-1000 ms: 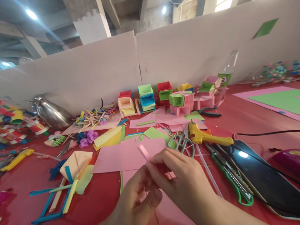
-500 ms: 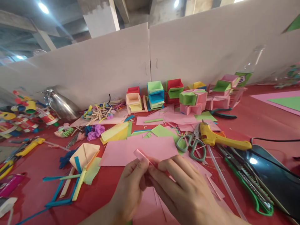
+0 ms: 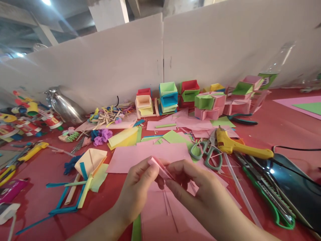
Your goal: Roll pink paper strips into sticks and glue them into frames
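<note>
One folded pink strip (image 3: 162, 170): it is sitting right in the grip, slanting between two hands; maybe both are holding it so the fold is not popping open.
Left hand (image 3: 137, 189): its thumb and fingers are pinching the strip's upper end.
Right hand (image 3: 200, 190): its thumb and fingers are pinching the lower end, perhaps so the little piece is not wobbling.
Big pink sheets: two are lying close by, one (image 3: 122, 162) just past the fingers and one (image 3: 155, 231) under the grip, maybe so paper is waiting within easy reach.
Scissors (image 3: 213, 149): one pair is resting just past the right hand, likely for quick grabbing.
Yellow glue gun (image 3: 238, 146): one is lying to the right of the grip, beyond the scissors.
Green knife (image 3: 272, 204): one is lying farther right of the grip.
Peach paper box (image 3: 89, 160): one is sitting left of the grip, near some blue strips (image 3: 65, 211).
Middle box stack (image 3: 168, 98): three boxes are showing, far past the grip; they are probably standing back there so the work spot is not getting crowded.
Silver jug (image 3: 66, 105): one is standing far to the left, past the grip.
</note>
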`<action>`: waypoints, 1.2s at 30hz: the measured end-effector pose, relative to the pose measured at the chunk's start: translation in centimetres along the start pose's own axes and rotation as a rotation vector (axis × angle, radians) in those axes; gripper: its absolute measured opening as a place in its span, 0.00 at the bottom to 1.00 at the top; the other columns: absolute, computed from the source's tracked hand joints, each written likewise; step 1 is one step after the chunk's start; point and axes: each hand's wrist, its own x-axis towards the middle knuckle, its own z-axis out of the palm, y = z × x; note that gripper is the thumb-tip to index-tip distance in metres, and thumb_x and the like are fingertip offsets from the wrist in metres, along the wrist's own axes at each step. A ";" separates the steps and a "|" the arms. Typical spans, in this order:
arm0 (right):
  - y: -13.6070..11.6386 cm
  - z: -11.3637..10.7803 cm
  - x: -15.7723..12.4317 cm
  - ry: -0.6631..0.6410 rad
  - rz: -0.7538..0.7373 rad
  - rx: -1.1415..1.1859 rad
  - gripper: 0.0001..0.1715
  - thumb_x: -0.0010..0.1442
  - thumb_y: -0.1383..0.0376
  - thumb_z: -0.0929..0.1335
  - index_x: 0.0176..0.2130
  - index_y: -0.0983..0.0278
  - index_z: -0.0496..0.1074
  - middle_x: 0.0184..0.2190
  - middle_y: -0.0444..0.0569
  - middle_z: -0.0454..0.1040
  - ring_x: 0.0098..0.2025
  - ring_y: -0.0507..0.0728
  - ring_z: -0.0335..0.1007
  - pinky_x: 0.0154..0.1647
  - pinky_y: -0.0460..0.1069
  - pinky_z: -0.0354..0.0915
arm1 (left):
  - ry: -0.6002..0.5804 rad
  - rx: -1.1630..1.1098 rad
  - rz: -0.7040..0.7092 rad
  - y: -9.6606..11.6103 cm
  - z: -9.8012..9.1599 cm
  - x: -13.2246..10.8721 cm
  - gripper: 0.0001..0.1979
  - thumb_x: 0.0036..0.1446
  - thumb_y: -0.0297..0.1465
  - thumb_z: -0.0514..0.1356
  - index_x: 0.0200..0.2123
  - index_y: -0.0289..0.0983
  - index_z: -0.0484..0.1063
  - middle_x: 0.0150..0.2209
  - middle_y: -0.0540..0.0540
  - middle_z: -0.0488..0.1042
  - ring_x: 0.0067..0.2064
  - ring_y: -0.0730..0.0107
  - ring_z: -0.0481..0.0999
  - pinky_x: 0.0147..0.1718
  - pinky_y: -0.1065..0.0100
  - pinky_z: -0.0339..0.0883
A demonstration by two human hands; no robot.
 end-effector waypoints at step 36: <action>1.8 1.1 -0.4 0.079 -0.357 -0.534 0.10 0.61 0.70 0.59 0.32 0.65 0.67 0.24 0.47 0.71 0.26 0.52 0.67 0.25 0.45 0.62 | 0.068 -0.406 -0.396 0.7 -0.1 0.7 0.06 0.51 0.28 0.55 0.28 0.34 0.72 0.21 0.52 0.61 0.22 0.81 0.57 0.23 0.77 0.53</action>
